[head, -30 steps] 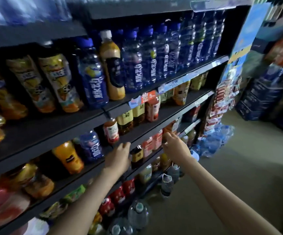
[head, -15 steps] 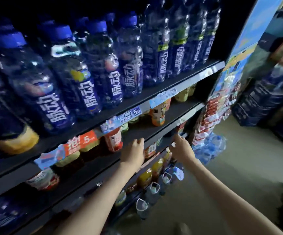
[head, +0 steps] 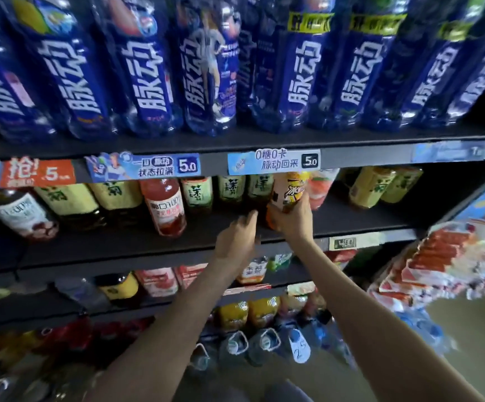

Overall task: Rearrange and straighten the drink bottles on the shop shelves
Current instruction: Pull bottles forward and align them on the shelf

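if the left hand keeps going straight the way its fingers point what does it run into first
Probably the dark tea bottle at the back of the middle shelf, just left of the orange bottle in the right hand. The left hand points up and rightward toward it; depth is unclear.

blue bottles (head: 154, 68) tops cropped, lower shelves (head: 61, 358) blurred

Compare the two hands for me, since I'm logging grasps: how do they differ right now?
The right hand wraps around an orange-labelled bottle on the middle shelf; the left hand holds nothing. The right hand's fingers are curled on the bottle, while the left hand's fingers point, loosely spread, toward the green tea bottles. Both reach to the same shelf, side by side.
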The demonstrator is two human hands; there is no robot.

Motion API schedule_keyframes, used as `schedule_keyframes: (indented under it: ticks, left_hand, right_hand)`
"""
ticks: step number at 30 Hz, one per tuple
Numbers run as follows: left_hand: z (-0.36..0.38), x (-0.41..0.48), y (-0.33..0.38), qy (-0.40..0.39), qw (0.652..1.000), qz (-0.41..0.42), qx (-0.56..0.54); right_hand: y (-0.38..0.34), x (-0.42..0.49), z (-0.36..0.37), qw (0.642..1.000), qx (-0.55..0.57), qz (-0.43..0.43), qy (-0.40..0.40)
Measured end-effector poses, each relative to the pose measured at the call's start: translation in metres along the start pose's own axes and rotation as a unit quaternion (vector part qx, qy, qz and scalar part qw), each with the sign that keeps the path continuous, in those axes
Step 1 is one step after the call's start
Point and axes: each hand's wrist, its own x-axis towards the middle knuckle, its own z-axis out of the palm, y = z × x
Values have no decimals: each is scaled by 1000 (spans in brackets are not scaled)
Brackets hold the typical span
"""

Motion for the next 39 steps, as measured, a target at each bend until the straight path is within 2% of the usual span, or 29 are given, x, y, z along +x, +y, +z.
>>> schedule_keyframes:
  ticks: [11,16,19,25,31,36,39]
  left_hand:
    - [-5,-7,28,-51,970,-6,-239]
    - [-13,-20,36,-46,969,-46,-239]
    - [-25,-34,27,-76,965,-64,-244]
    - [-37,-83,-21,-119,934,-69,-331]
    - [-61,-140,-75,-131,909,-158,-362]
    - [-88,-201,-141,-106,882,-204,-411]
    - [-118,-241,-192,-61,871,-234,-428]
  right_hand:
    - [-3,-27,-31,996,24,19,-83]
    - [-8,-56,-36,989,44,33,-136]
    - [-13,-67,-36,979,54,49,-192]
    - [-31,-82,-25,928,-15,52,-368]
    - [-72,-125,23,896,-57,11,-441]
    - [-132,-177,77,859,-69,-51,-505]
    - [-179,-210,119,847,-77,-81,-519]
